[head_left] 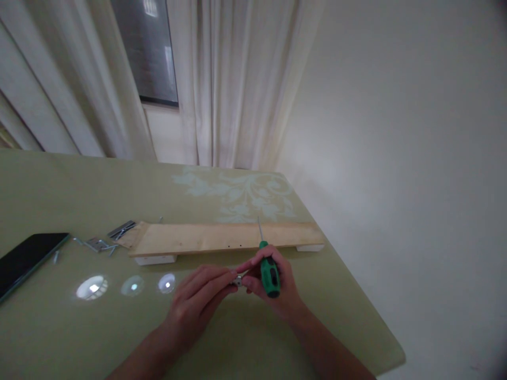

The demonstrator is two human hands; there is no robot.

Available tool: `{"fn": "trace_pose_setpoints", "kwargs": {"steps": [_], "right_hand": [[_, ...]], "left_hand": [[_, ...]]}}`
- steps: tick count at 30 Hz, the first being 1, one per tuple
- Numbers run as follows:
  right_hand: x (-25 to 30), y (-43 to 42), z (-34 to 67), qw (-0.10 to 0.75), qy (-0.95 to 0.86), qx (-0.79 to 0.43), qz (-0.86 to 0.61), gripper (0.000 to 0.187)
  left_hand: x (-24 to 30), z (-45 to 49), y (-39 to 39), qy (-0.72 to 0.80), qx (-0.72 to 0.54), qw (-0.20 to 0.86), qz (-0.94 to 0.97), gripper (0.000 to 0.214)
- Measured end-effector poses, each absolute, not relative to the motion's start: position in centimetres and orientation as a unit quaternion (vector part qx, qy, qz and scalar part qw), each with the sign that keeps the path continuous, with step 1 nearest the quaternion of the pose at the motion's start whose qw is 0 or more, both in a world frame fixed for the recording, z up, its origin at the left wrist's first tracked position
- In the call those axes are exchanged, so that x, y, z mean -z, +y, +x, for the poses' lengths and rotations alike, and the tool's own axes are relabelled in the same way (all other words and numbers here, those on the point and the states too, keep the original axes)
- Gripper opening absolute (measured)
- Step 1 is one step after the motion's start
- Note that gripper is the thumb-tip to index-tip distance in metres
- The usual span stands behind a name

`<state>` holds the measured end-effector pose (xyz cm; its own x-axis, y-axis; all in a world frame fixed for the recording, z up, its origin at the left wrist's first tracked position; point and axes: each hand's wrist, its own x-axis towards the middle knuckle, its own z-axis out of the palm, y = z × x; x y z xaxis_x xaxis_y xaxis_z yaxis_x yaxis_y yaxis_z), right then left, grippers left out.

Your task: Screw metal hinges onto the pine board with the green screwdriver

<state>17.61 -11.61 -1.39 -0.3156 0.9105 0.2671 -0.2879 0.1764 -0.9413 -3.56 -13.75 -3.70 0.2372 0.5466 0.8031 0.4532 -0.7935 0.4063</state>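
Observation:
Between my two hands is a small shiny metal piece [237,281] with a hole in it, mostly covered by fingers. My left hand [200,293] pinches it from the left. My right hand [279,279] is closed around a screwdriver [270,274] with a green and black handle, its thin shaft pointing away from me. The right thumb and fingertips also touch the metal piece. Just beyond the hands lies a long wooden board [206,236], with two small dark holes near its front edge. White blocks [156,260] support it near both ends.
Left of the board are metal plates [96,244] and several loose screws [112,250]. A dark-screened phone [29,258] lies at the far left. The green table [99,332] shows bright light reflections. Its right edge runs along a pale wall [415,158]; curtains [237,79] hang behind.

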Motion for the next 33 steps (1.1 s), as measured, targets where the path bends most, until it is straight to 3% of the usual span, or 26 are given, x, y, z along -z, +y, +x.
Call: {"fn": "trace_pose_setpoints", "kwargs": {"steps": [7,22,33], "right_hand": [[1.3,-11.6,17.7,0.508,-0.575,-0.585,-0.262,0.034],[1.4,-11.3,17.6,0.517,-0.600,-0.558,-0.250,0.035],[1.4,-11.4,17.7,0.512,-0.612,-0.545,-0.258,0.036]], "left_hand": [[3.6,-3.7,-13.6,0.314,-0.524,0.007,0.792,0.028],[5.0,-4.0,-13.2,0.317,-0.502,0.036,0.804,0.038],[4.3,-3.9,-13.2,0.320,-0.511,0.067,0.795,0.027]]}}
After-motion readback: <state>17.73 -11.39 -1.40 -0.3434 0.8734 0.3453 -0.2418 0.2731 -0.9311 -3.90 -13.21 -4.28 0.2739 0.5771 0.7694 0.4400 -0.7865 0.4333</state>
